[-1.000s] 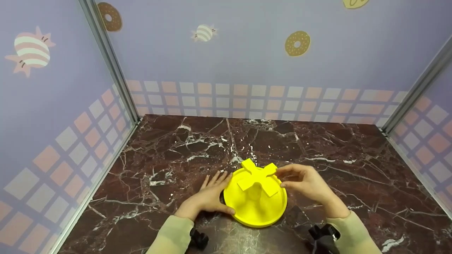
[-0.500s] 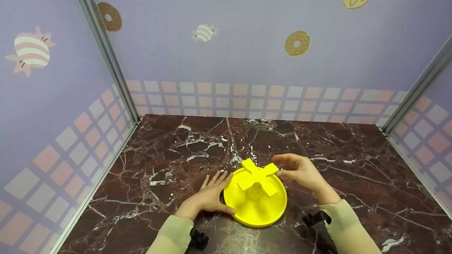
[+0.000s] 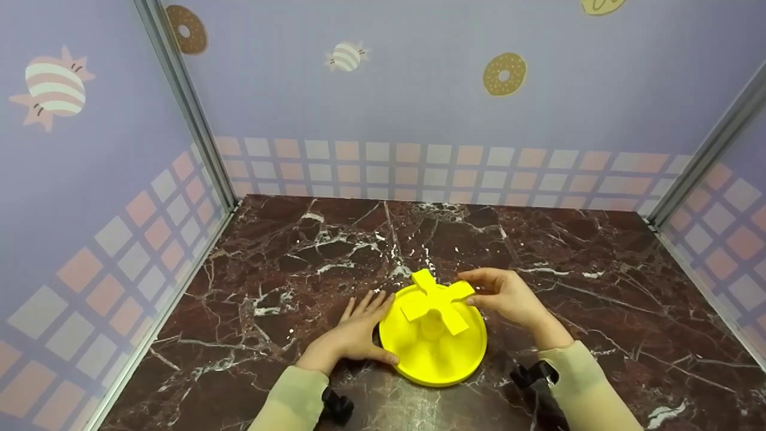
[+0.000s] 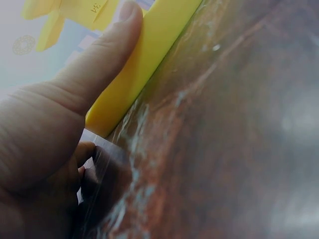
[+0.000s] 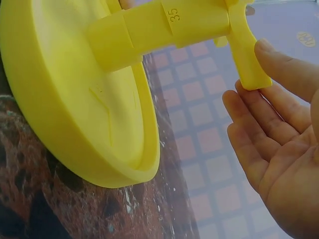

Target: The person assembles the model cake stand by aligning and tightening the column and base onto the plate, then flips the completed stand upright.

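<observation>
A yellow round dish-like base (image 3: pixel 440 368) with a raised rim lies on the table. From its middle rises a thick yellow post (image 5: pixel 144 30) marked 35, topped by a cross-shaped handle (image 3: pixel 438 302). My right hand (image 3: pixel 508 297) pinches the handle's right arm: in the right wrist view the thumb (image 5: pixel 279 62) lies on one face and fingers are behind the other. At the base's left side rests my left hand (image 3: pixel 350 335), fingers spread and straight. Its thumb (image 4: pixel 107 59) lies along the rim in the left wrist view.
The table (image 3: pixel 287 257) is dark red marble with white veins. Purple walls with tile and sweets patterns stand at the back (image 3: pixel 419 108), left (image 3: pixel 108 149) and right. White flecks (image 3: pixel 413 251) show behind the base.
My right hand shifted up and back off the handle's right side, then closed onto its right arm. The handle has turned slightly clockwise as seen from above. My left hand and the base stay put.
</observation>
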A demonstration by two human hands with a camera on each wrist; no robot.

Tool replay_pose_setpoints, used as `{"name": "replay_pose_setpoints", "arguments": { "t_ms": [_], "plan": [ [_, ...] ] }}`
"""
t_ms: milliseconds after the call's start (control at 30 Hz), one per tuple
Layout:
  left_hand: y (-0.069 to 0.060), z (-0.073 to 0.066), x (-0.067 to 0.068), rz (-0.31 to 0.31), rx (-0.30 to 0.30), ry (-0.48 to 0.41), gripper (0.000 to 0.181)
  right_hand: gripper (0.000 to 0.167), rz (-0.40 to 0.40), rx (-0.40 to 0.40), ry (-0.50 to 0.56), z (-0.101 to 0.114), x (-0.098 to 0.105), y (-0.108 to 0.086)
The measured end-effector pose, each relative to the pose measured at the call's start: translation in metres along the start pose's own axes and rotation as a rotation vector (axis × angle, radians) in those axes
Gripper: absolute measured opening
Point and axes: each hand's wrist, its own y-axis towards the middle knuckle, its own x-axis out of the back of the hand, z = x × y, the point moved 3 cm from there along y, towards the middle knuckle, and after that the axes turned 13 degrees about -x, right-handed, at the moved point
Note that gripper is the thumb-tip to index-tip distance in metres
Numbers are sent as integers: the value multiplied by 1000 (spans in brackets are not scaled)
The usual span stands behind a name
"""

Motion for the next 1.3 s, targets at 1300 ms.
{"name": "replay_pose_setpoints", "arguments": {
  "t_ms": [1300],
  "plan": [
    [1, 1, 0, -8, -2, -14, 128, 47, 40, 27, -129, 5, -15, -27]
  ]
}}
